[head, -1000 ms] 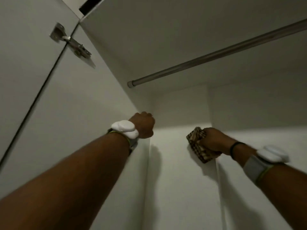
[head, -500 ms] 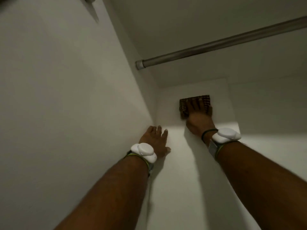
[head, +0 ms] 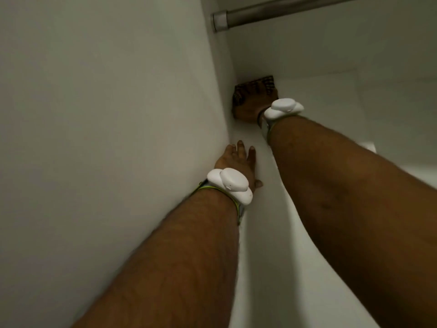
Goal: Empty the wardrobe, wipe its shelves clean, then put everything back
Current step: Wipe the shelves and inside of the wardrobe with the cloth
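Observation:
I look into an empty white wardrobe. My right hand (head: 254, 107) presses a brown checked cloth (head: 238, 94) flat against the back panel (head: 307, 95), in the corner where it meets the left side wall (head: 118, 114). Only the cloth's upper and left edges show around the fingers. My left hand (head: 236, 162) lies flat with fingers spread on the white surface lower down, beside the left wall, holding nothing. Both wrists carry white sensor bands.
A grey metal hanging rail (head: 283, 8) runs from its socket on the left wall to the upper right, above my right hand. A small white fitting (head: 369, 146) shows past my right forearm.
My right hand has slid the cloth left into the corner against the side wall. My left hand went from a fist to flat a second ago and stays flat. The view has come closer.

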The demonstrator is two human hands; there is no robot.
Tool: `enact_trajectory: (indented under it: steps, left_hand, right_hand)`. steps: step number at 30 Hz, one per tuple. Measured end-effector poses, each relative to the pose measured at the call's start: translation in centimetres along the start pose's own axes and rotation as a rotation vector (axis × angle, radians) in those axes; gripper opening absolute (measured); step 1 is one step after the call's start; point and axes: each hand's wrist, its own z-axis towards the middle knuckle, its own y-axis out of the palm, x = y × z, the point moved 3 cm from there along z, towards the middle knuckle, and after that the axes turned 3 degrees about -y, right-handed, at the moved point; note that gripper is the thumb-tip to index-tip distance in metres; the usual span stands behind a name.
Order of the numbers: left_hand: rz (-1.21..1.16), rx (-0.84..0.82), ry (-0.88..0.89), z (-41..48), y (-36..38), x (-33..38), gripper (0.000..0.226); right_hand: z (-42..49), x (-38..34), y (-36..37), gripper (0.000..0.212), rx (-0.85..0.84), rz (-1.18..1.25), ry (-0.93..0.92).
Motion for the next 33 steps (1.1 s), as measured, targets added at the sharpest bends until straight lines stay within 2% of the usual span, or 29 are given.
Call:
enact_trajectory:
  steps: [3, 6, 12, 16, 19, 22, 24, 26, 28, 33]
  left_hand:
    - [0.003, 0.023, 0.01, -0.3, 0.0, 0.0, 0.094]
    - [-0.047, 0.029, 0.009, -0.4, -0.3, 0.2, 0.096]
    - [0.001, 0.046, 0.013, -0.5, -0.2, 0.0, 0.096]
    - [-0.008, 0.06, 0.015, -0.7, -0.2, -0.2, 0.094]
    - [-0.023, 0.107, -0.005, -1.8, 0.4, 0.8, 0.083]
    - [-0.16, 0.133, -0.06, -3.8, 1.9, 2.4, 0.07]
    - [-0.238, 0.102, -0.065, -4.5, 2.2, 2.8, 0.072]
    - [-0.279, 0.104, -0.058, -4.4, 2.1, 2.8, 0.078]
    - [-0.282, 0.104, -0.047, -4.5, 1.9, 2.7, 0.081]
    - [-0.339, 0.048, -0.021, -4.3, 2.2, 2.6, 0.101]
  right_hand:
    - [-0.2, 1.0, -1.4, 0.079, 0.053, -0.066, -0.117]
    - [-1.0, 2.8, -1.4, 0.08, -0.04, -0.075, -0.102]
    - [-5.6, 11.3, -3.1, 0.067, 0.173, -0.04, 0.158]
    - [-7.7, 16.0, -3.5, 0.067, 0.308, -0.062, 0.405]
    - [-8.0, 15.0, -3.2, 0.069, 0.281, -0.007, 0.568]
    - [-7.8, 10.5, -2.0, 0.069, 0.321, 0.064, 0.696]
    - [-7.5, 6.0, -0.8, 0.066, 0.326, 0.082, 0.562]
    - [-7.0, 1.0, 1.2, 0.067, 0.189, 0.021, 0.236]
    - [-7.0, -2.4, 2.5, 0.068, 0.085, 0.012, 0.02]
    - [-8.6, 1.1, 0.9, 0.068, 0.071, -0.106, -0.181]
